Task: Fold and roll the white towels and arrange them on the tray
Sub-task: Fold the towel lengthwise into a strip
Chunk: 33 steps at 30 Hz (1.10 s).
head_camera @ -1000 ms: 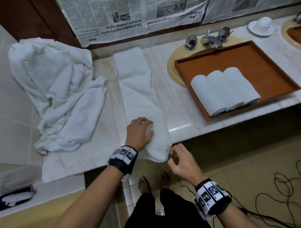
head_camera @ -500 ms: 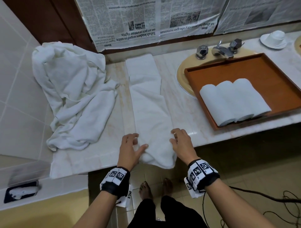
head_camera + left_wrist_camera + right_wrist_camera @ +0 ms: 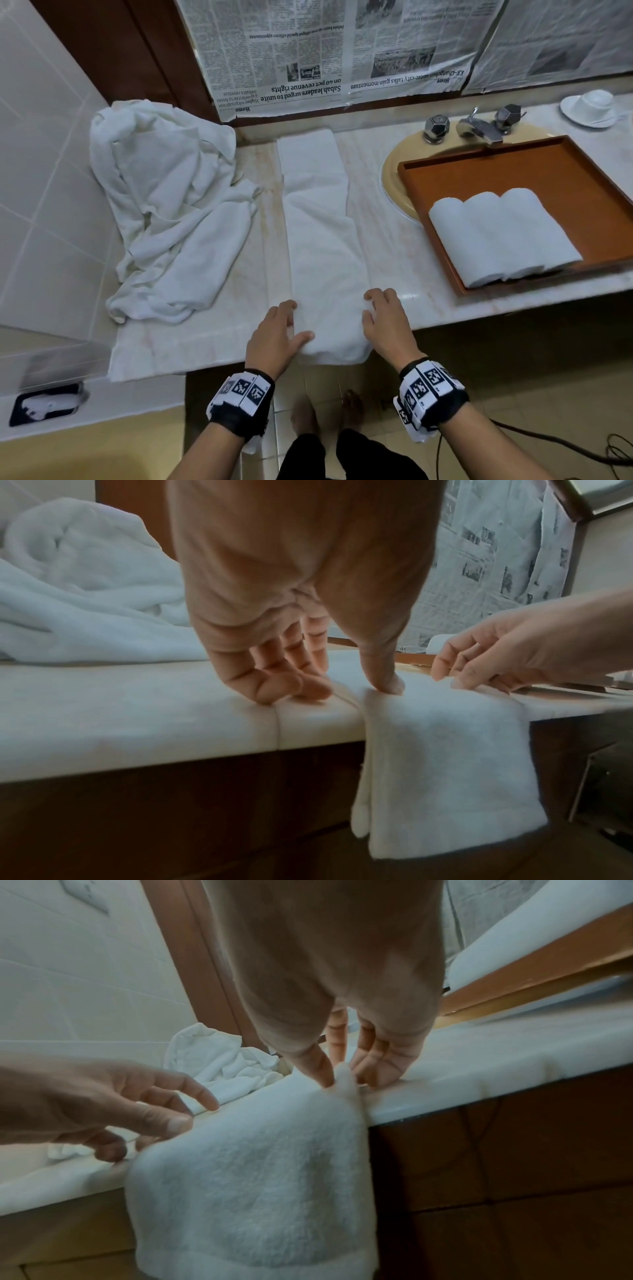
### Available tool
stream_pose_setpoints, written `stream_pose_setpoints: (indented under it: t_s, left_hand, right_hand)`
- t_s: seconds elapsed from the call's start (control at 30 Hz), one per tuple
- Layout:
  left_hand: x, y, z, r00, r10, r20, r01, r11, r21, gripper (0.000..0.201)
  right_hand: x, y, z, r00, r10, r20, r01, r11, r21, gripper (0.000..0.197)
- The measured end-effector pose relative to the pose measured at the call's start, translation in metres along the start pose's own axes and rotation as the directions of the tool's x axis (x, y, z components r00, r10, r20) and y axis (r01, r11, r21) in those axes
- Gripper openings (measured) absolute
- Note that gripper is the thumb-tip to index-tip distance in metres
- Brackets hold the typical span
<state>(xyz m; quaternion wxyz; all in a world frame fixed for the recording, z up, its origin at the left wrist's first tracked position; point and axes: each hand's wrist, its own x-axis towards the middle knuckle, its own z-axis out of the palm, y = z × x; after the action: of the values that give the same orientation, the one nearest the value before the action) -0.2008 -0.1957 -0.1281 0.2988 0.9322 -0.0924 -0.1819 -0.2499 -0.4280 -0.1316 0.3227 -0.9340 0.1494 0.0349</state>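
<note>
Both hands now pinch the folded towel (image 3: 322, 246) at the counter edge (image 3: 191, 346): left hand (image 3: 274, 337) holding its position, right hand (image 3: 385, 325) newly closed on the opposite side.

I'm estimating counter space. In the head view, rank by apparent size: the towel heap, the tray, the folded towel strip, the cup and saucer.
1. Towel heap, largest.
2. Tray and folded towel strip: too close to rank; the tray is cut off by the frame edge.
3. Cup and saucer, smallest, though farthest from the camera.

rolled towels (image 3: 503, 236) in tray (image 3: 582, 178), right of strip (image 3: 318, 222)
</note>
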Motion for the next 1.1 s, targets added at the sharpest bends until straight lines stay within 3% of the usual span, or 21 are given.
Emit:
stream_pose_setpoints:
  t_s: [0.1, 0.2, 0.27, 0.37, 0.47, 0.6, 0.67, 0.77, 0.87, 1.03, 1.1]
  left_hand:
    - [0.011, 0.0, -0.002, 0.999, 0.002, -0.052, 0.0, 0.999, 0.034, 0.067]
    - [0.025, 0.006, 0.003, 0.99, 0.101, -0.097, -0.079, 0.975, 0.207, 0.067]
    - [0.034, 0.016, 0.011, 0.989, 0.141, -0.043, -0.121, 0.944, 0.307, 0.068]
    - [0.042, 0.027, 0.024, 0.994, 0.075, 0.078, -0.101, 0.906, 0.412, 0.07]
    - [0.039, 0.023, 0.026, 0.999, 0.019, 0.049, -0.038, 0.91, 0.412, 0.067]
    - [0.037, 0.02, 0.019, 0.998, -0.063, 0.022, 0.051, 0.933, 0.356, 0.068]
    - [0.056, 0.03, 0.012, 0.996, -0.083, -0.032, 0.089, 0.957, 0.275, 0.061]
    - [0.102, 0.053, 0.007, 0.998, -0.051, -0.043, 0.06, 0.969, 0.239, 0.054]
    - [0.135, 0.057, 0.006, 0.998, -0.053, 0.028, 0.042, 0.951, 0.305, 0.054]
    - [0.146, 0.029, -0.008, 0.994, -0.102, 0.045, 0.08, 0.934, 0.348, 0.058]
    - [0.154, 0.024, -0.017, 0.992, -0.127, 0.009, 0.118, 0.942, 0.313, 0.058]
  right_hand:
    - [0.007, -0.006, 0.002, 0.99, -0.109, -0.093, 0.097, 0.988, -0.121, 0.035]
    - [0.02, -0.02, 0.009, 0.962, -0.248, -0.112, 0.233, 0.963, -0.137, 0.037]
    - [0.029, -0.028, 0.019, 0.946, -0.324, -0.006, 0.319, 0.933, -0.166, 0.047]
    - [0.037, -0.023, 0.035, 0.925, -0.333, 0.185, 0.371, 0.896, -0.245, 0.06]
    - [0.044, -0.004, 0.031, 0.94, -0.268, 0.212, 0.33, 0.874, -0.357, 0.064]
    - [0.057, 0.009, 0.008, 0.983, -0.102, 0.153, 0.152, 0.921, -0.358, 0.078]
    - [0.068, -0.007, 0.005, 0.978, -0.181, 0.106, 0.204, 0.94, -0.274, 0.075]
    - [0.094, -0.03, 0.018, 0.925, -0.363, 0.11, 0.379, 0.89, -0.253, 0.059]
    - [0.125, -0.028, 0.024, 0.94, -0.297, 0.165, 0.334, 0.898, -0.285, 0.067]
    - [0.153, -0.003, 0.007, 0.976, -0.181, 0.122, 0.213, 0.907, -0.363, 0.072]
    - [0.161, -0.012, 0.0, 0.981, -0.192, 0.036, 0.194, 0.927, -0.322, 0.07]
